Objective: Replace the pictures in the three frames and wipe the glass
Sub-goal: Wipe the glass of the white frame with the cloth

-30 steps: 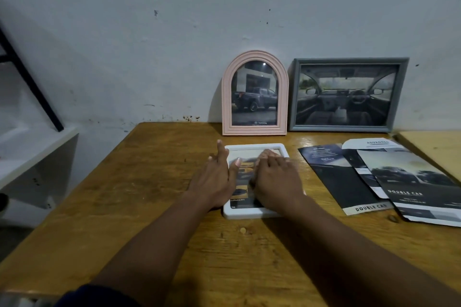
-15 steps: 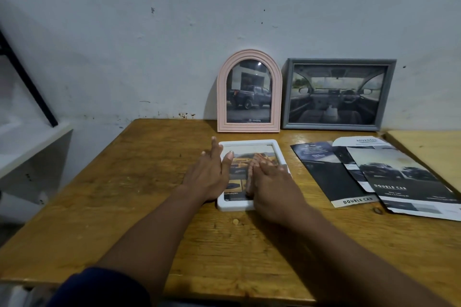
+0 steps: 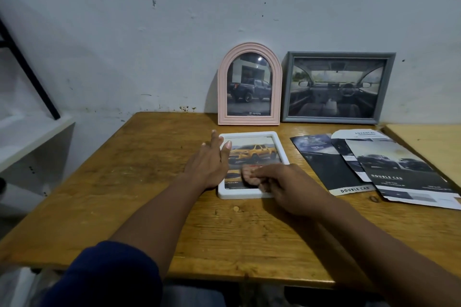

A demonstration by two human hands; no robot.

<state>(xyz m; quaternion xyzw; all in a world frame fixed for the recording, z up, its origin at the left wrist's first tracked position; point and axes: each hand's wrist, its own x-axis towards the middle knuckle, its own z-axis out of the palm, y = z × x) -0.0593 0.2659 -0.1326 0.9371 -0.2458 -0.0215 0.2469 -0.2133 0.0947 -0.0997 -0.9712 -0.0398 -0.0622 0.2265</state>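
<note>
Lays the left fingers [image 3: 215, 141] straight and close together along the left rim of the white frame [image 3: 249, 134], thumb reaching over onto the glass, with the left hand [image 3: 208, 167] flat and holding nothing. Bends the right fingers [image 3: 249, 176] just right of that thumb, tips down on the glass over the lower part of the yellow-truck picture [image 3: 254, 153]; cannot tell whether anything is pinched beneath them. Covers the frame's near right corner with the right hand [image 3: 287, 189]. Has the frame lying flat on the wooden table [image 3: 149, 182], directly under both sets of fingers. Shows, beyond the fingertips, a pink arched frame [image 3: 223, 82] and, right of it, a grey frame [image 3: 336, 121], both upright against the wall [image 3: 224, 7], each with a car picture. Has, right of the right fingers, dark brochures [image 3: 404, 172] lying overlapped on the table, apart from the white frame. Shows, far left of the left fingers, a white shelf [image 3: 30, 137], and nearest the camera a dark blue sleeve [image 3: 107, 274] on the left arm.
</note>
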